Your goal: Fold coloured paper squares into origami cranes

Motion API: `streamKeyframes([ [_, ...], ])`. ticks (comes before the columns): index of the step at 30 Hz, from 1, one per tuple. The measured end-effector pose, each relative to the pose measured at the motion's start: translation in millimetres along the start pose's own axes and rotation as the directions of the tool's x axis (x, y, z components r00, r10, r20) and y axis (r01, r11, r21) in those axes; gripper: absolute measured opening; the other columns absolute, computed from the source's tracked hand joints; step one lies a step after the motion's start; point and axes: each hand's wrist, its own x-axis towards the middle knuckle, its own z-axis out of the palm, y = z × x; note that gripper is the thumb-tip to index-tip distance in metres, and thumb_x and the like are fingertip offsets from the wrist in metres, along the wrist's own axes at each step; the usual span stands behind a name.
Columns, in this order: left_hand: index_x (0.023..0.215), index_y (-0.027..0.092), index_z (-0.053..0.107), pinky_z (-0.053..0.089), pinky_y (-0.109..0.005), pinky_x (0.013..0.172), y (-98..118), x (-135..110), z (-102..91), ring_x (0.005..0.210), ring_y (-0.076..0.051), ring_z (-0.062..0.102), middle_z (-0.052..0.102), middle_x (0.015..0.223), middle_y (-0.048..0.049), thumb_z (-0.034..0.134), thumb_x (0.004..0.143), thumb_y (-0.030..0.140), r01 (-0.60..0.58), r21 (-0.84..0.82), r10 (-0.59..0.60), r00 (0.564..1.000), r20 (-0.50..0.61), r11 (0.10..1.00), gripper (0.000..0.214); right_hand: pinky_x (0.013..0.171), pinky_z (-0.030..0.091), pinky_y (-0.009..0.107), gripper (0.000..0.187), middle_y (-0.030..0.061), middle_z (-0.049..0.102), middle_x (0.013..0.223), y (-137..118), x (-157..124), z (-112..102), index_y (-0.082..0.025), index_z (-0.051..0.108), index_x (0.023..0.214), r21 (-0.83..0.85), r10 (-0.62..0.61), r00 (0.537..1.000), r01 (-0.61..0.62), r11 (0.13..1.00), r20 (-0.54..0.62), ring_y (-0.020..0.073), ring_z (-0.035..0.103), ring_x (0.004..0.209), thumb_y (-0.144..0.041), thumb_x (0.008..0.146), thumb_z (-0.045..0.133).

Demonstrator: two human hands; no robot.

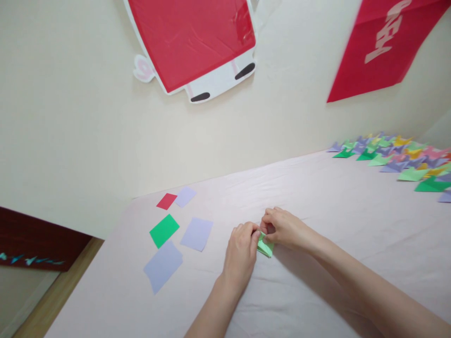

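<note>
A small light green folded paper point(265, 247) lies on the pale pink table cover point(317, 206), near the middle. My left hand point(241, 251) pinches its left side with bent fingers. My right hand point(283, 228) presses and pinches its upper right part, fingers curled. Most of the paper is hidden beneath both hands.
Flat paper squares lie to the left: a red one point(167, 201), a green one point(164, 230) and three lilac ones point(197, 233). Several folded paper figures point(398, 157) in mixed colours crowd the far right. Red posters point(197, 42) hang on the wall. The table's left edge drops to a wooden floor point(52, 300).
</note>
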Motion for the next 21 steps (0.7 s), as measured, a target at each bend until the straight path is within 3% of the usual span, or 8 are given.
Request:
streamKeyframes([
  [4,0.095,0.022,0.059,0.039,-0.033,0.082,2.9,-0.1,-1.2,0.09,-0.02,0.057,0.065,0.095,-0.0026,0.049,0.097,0.028,-0.014,-0.076,0.016,0.999,0.028,0.997,0.012,0.067,0.039,0.027,0.006,0.0041,0.066,0.079,1.1,3.1,-1.9,-0.021,0.069,0.068,-0.003,0.0,1.0,0.0,1.0,0.013,0.0206,0.059,0.08,-0.019,0.072,0.074],
  [7,0.09,0.021,0.058,0.039,-0.033,0.081,3.5,0.9,1.2,0.088,-0.021,0.056,0.065,0.092,-0.0026,0.054,0.094,0.026,0.014,-0.06,-0.014,1.0,-0.003,0.998,0.007,0.066,0.039,0.027,0.007,0.004,0.066,0.078,1.0,3.2,-1.9,-0.021,0.069,0.067,-0.002,-0.006,1.0,0.006,1.0,0.012,0.0204,0.059,0.079,-0.02,0.071,0.075],
  [16,0.086,0.022,0.058,0.04,-0.032,0.08,4.0,3.1,2.8,0.088,-0.02,0.057,0.063,0.088,-0.0022,0.042,0.097,0.02,0.03,-0.091,-0.034,0.999,-0.036,0.995,0.019,0.066,0.037,0.027,0.011,0.0024,0.062,0.074,4.0,-1.5,4.7,-0.02,0.064,0.065,0.054,-0.029,0.998,0.031,0.998,-0.051,0.0192,0.056,0.076,-0.011,0.069,0.069],
  [21,0.097,0.021,0.059,0.042,-0.033,0.085,5.8,0.8,2.1,0.094,-0.02,0.057,0.063,0.098,-0.005,0.042,0.099,0.03,0.076,-0.244,-0.11,0.985,-0.13,0.967,0.019,0.071,0.038,0.028,0.014,-0.001,0.056,0.071,5.0,-9.3,11.2,-0.02,0.055,0.068,0.188,-0.043,0.985,0.074,0.979,-0.167,0.0173,0.052,0.075,-0.014,0.077,0.063],
])
